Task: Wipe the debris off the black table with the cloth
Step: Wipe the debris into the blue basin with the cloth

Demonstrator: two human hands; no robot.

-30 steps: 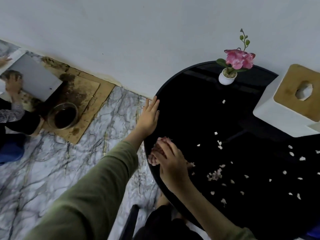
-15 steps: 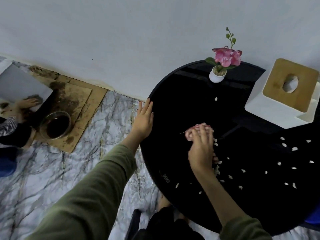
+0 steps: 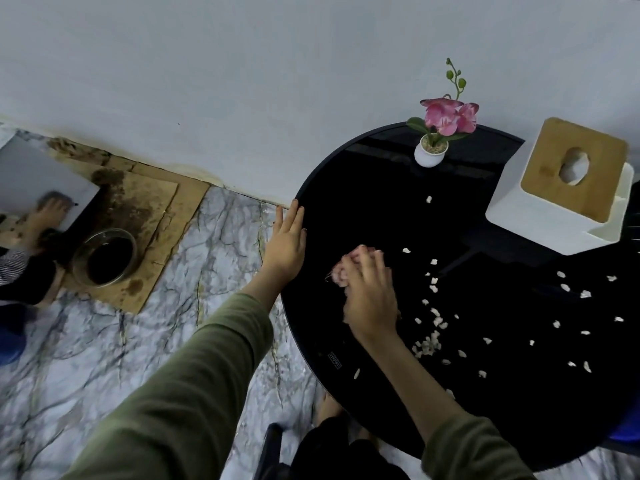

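A round black table (image 3: 363,209) fills the right half of the view. Several small white bits of debris (image 3: 429,344) lie scattered across its middle and right side. My right hand (image 3: 369,296) presses a bunched pink cloth (image 3: 341,275) onto the tabletop near the left side, with the cloth showing past my fingertips. My left hand (image 3: 285,244) rests flat with straight fingers on the table's left rim.
A small white pot with a pink orchid (image 3: 440,133) stands at the table's back edge. A white tissue box with a wooden lid (image 3: 564,188) sits at the back right. On the marble floor, another person's hand (image 3: 48,216) wipes beside a glass bowl (image 3: 104,261).
My right hand swept the cloth from the table's left edge toward the middle, then came back a little to the left. The left hand stayed on the rim.
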